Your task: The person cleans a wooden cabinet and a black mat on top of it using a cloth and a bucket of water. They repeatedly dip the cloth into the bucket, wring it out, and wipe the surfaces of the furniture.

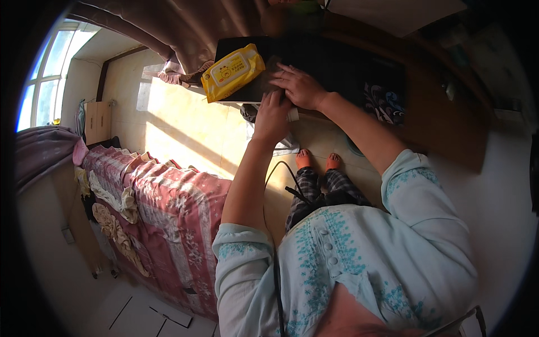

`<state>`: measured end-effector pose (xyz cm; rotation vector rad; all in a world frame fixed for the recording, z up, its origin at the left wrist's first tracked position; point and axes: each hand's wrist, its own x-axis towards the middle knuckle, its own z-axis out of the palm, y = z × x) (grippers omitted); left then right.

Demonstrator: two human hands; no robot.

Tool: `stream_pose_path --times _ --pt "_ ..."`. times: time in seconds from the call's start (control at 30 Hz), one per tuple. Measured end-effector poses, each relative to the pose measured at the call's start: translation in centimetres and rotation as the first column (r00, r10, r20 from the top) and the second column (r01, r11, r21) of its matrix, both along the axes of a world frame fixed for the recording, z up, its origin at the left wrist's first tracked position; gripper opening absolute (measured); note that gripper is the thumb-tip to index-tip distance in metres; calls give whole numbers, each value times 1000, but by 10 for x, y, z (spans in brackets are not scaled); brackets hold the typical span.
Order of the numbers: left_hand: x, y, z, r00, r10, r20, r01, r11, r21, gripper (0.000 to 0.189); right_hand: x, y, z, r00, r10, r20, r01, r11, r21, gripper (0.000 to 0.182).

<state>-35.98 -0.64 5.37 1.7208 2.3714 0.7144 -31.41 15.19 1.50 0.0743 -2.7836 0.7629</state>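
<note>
My left hand [273, 117] is at the front edge of a black-topped table [337, 54], its fingers bent over the edge. My right hand [300, 87] lies just above and beside it, fingers stretched leftward. A dark, thin, blurred item [273, 65] shows at the fingertips; its kind and whether it is gripped cannot be told. Left of both hands, a yellow pack of baby wipes [233, 72] with a white lid rests on the tabletop, touching neither hand.
Brown curtains [189, 25] hang behind the table. A patterned cloth item [384, 103] lies at its right. Below the edge are a white bag [286, 145] and a dark cable [290, 168]. A bed with a red floral cover [168, 202] and clothes [116, 236] stands at left.
</note>
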Motion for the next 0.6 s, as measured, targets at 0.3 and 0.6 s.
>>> stream_pose_path --times 0.3,0.6 --pt "0 0 10 998 34 60 -21 980 -199 59 40 -20 12 975 -221 38 222 975 -24 45" --pt "5 -1 11 999 27 -23 -32 967 -252 67 171 107 5 751 -655 -83 660 743 108 42"
